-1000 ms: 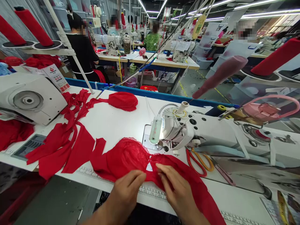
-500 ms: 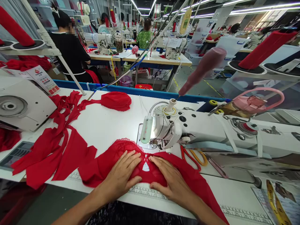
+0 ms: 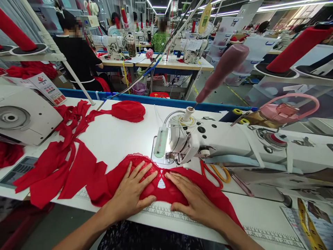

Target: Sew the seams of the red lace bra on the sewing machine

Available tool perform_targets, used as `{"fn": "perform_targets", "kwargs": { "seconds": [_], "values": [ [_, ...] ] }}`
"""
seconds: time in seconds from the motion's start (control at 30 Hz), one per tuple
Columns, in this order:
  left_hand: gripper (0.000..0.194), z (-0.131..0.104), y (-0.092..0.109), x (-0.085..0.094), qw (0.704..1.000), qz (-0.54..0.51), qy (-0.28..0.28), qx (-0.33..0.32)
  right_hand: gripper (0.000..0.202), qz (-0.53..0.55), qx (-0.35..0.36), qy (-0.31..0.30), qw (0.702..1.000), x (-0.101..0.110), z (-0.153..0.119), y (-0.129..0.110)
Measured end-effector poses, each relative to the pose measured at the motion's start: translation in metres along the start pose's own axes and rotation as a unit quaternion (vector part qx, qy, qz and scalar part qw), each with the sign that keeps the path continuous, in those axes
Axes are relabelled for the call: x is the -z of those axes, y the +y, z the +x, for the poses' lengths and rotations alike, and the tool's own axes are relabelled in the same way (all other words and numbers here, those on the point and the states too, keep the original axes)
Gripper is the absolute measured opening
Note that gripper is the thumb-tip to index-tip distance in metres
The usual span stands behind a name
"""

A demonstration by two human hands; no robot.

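Note:
A red lace-edged bra (image 3: pixel 166 194) lies spread at the front of the white sewing table, with a small keyhole opening at its centre. My left hand (image 3: pixel 132 189) rests flat on its left cup, fingers spread and thumb out to the side. On the right cup lies my right hand (image 3: pixel 191 196), its fingers stretched toward the keyhole and the thumb apart. Neither hand grips the fabric. Just beyond the bra stands the head of a white sewing machine (image 3: pixel 186 142), its lamp lighting the needle plate.
Red fabric pieces (image 3: pixel 67 166) are heaped to the left, beside a second machine (image 3: pixel 28 114). Red-handled scissors (image 3: pixel 212 177) lie under the machine arm. A printed ruler (image 3: pixel 270 236) runs along the front edge. A pink screwdriver (image 3: pixel 221 74) stands upright on the machine. Co-workers sit beyond.
My left hand has shifted slightly left and its fingers have spread wider over the cup. My right hand has moved a little, its thumb slightly to the right. The bra stays in place.

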State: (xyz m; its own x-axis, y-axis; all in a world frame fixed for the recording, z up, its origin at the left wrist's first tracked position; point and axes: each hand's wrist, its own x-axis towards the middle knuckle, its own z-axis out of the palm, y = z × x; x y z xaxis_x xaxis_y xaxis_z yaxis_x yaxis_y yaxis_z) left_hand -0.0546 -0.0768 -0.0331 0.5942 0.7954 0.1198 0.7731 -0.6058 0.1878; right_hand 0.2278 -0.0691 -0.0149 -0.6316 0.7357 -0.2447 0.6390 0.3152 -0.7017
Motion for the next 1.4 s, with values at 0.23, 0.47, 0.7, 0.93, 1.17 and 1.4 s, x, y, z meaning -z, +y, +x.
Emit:
{"fn": "perform_targets", "kwargs": {
  "seconds": [0.23,0.47,0.7,0.93,1.17,1.4],
  "values": [
    [0.071,-0.0011,-0.0006,-0.0004,1.0,-0.009,0.007,0.011,0.073,0.017,0.002,0.006,1.0,0.0014,-0.0008,-0.0012],
    [0.073,-0.0019,-0.0019,-0.0006,1.0,-0.014,-0.005,0.027,0.068,0.005,-0.016,-0.01,1.0,0.0037,-0.0018,0.0006],
    [0.076,-0.0021,-0.0024,0.0003,0.999,-0.016,-0.013,0.032,0.074,0.008,-0.025,-0.004,1.0,0.0083,-0.0009,-0.004],
    [0.076,-0.0022,-0.0013,0.0023,0.999,-0.023,-0.016,0.036,0.074,0.009,0.0,0.013,1.0,0.0063,-0.0002,-0.0032],
    [0.075,-0.0041,0.0009,0.0031,0.998,-0.022,-0.028,0.042,0.074,0.014,0.05,0.046,0.998,0.0027,-0.0009,-0.0011],
    [0.072,-0.0044,0.0028,0.0044,0.999,-0.003,-0.012,0.035,0.074,0.014,0.064,0.065,0.996,0.0037,-0.0037,-0.0046]
  ]
}}
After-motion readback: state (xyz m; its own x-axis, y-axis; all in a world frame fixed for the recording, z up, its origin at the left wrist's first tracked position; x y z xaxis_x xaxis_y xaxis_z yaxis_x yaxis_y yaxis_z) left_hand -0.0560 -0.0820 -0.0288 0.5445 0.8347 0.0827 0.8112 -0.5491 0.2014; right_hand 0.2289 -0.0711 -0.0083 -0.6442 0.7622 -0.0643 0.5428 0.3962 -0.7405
